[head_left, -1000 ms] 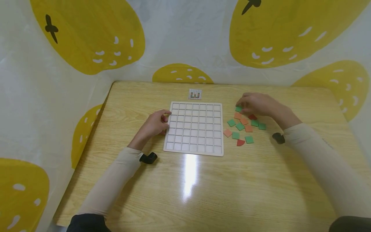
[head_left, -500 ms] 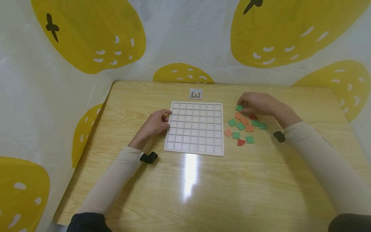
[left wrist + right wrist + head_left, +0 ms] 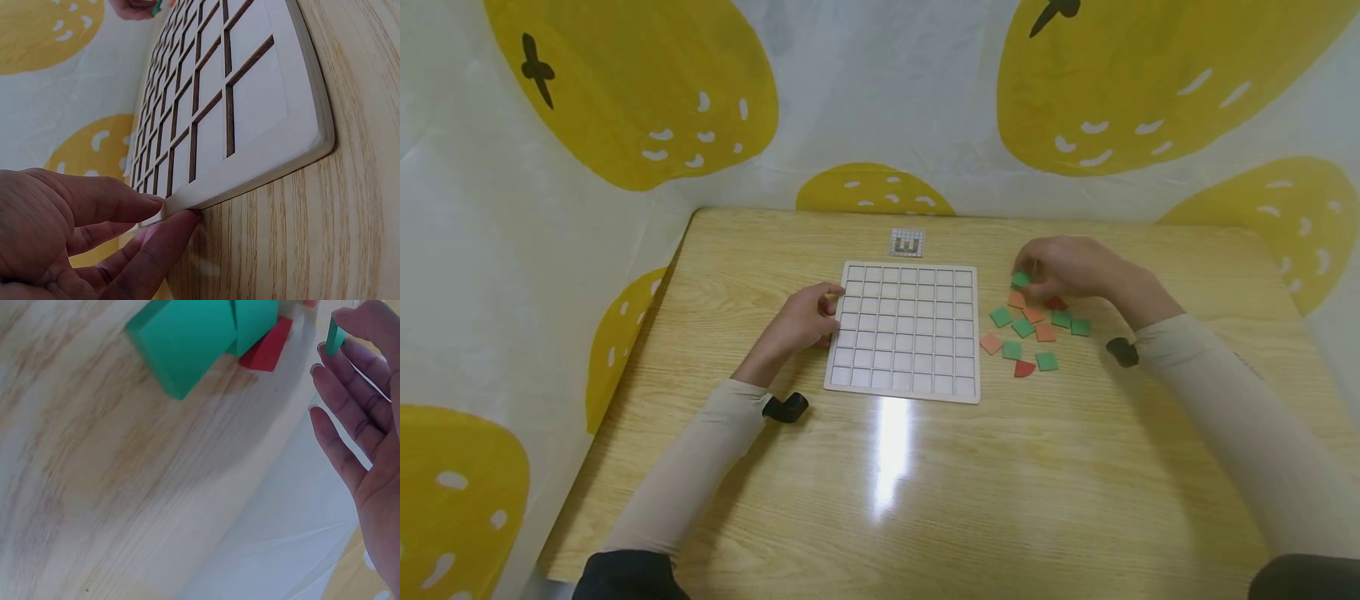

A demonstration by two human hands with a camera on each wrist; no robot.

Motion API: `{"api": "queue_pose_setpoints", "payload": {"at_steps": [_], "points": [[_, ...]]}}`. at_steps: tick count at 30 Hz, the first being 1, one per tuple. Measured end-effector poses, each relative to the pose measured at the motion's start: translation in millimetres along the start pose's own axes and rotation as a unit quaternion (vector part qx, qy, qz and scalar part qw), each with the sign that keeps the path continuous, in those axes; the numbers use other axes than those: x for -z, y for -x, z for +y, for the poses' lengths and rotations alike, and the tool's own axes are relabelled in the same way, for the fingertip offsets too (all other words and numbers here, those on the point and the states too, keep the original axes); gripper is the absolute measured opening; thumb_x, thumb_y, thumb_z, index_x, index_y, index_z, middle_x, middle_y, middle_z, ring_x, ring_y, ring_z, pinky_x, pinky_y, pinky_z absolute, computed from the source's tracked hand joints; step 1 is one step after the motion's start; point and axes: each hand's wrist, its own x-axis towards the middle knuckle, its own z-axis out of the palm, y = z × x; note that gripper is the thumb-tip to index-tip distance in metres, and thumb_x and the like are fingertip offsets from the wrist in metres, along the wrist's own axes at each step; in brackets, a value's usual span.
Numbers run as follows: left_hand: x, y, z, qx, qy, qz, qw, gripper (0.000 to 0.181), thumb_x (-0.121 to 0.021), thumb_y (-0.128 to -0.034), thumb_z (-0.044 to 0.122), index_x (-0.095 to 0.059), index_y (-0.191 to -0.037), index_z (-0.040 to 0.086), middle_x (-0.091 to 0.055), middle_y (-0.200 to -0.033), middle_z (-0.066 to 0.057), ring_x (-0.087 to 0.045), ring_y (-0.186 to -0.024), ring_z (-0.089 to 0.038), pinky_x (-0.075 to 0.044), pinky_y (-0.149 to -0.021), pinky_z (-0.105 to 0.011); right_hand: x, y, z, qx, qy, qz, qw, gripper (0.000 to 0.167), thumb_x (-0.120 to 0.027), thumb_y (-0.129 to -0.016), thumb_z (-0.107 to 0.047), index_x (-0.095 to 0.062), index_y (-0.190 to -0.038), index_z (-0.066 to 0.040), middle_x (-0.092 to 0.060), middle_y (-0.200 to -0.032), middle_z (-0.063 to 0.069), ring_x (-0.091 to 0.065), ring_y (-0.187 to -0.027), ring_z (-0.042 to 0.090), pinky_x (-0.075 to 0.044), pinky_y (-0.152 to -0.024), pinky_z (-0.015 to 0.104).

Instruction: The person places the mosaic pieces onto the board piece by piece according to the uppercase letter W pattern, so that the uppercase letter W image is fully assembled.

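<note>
A white grid board (image 3: pixel 902 332) lies flat on the wooden table, its squares bare. At its left edge is my left hand (image 3: pixel 801 321); in the left wrist view, the thumb and fingers of the hand (image 3: pixel 94 231) pinch the rim of the board (image 3: pixel 250 178). To the right of the board, my right hand (image 3: pixel 1071 268) holds a green square tile (image 3: pixel 1020 280). The right wrist view shows that tile (image 3: pixel 335 337) on edge between thumb and fingertips of the hand (image 3: pixel 369 400). Loose orange tiles (image 3: pixel 1045 332), green tiles (image 3: pixel 1047 361) and red pieces (image 3: pixel 1024 368) lie just below it.
A small printed card (image 3: pixel 907 242) with a coloured pattern lies behind the board. The wooden table (image 3: pixel 1000 500) meets a white sheet (image 3: pixel 880 100) with yellow shapes at its back and left.
The green tile in my right hand looks slightly more raised and tilted than before. My left hand has stayed at the board's edge.
</note>
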Motion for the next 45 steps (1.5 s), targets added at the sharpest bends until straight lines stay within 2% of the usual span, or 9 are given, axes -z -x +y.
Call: {"api": "queue_pose_setpoints", "payload": {"at_steps": [10, 21, 37, 45], "points": [[0.1, -0.1, -0.9, -0.009, 0.012, -0.002, 0.9999, 0.059, -0.062, -0.0899, -0.008, -0.051, -0.146, 0.007, -0.053, -0.104, -0.014, -0.054, -0.082, -0.024, -0.06, -0.063, -0.032, 1.6, -0.9, -7.8, 0.008, -0.016, -0.001, 0.9998, 0.024, -0.081, -0.085, -0.023, -0.07, -0.106, -0.02, -0.069, -0.098, -0.004, -0.064, -0.09, 0.017, -0.053, -0.08, 0.041], [0.0, 1.2, 0.3, -0.009, 0.015, -0.002, 0.9998, 0.059, -0.062, -0.0895, -0.008, -0.051, -0.145, 0.006, -0.052, -0.103, -0.014, -0.054, -0.084, -0.024, -0.061, -0.063, -0.032, 5.4, -1.9, -22.1, 0.03, -0.021, 0.0, 0.9993, 0.027, -0.08, -0.084, -0.022, -0.071, -0.109, -0.019, -0.069, -0.103, -0.004, -0.064, -0.096, 0.019, -0.053, -0.082, 0.044], [-0.1, 1.2, 0.9, -0.007, 0.012, -0.002, 0.9999, 0.058, -0.063, -0.0907, -0.007, -0.051, -0.146, 0.007, -0.053, -0.104, -0.014, -0.054, -0.085, -0.024, -0.061, -0.063, -0.033, 3.0, -10.3, -38.6, 0.067, -0.015, 0.011, 0.9976, 0.027, -0.079, -0.083, -0.016, -0.071, -0.109, -0.017, -0.069, -0.103, -0.005, -0.064, -0.094, 0.016, -0.054, -0.081, 0.04], [0.1, 0.3, 0.7, -0.003, 0.014, -0.003, 0.9999, 0.058, -0.063, -0.0911, -0.007, -0.05, -0.146, 0.008, -0.052, -0.104, -0.014, -0.054, -0.085, -0.024, -0.061, -0.063, -0.034, 1.6, -17.7, -51.5, 0.081, -0.011, 0.008, 0.9966, 0.029, -0.081, -0.084, -0.022, -0.071, -0.111, -0.018, -0.07, -0.103, -0.007, -0.064, -0.094, 0.015, -0.054, -0.082, 0.04]]}}
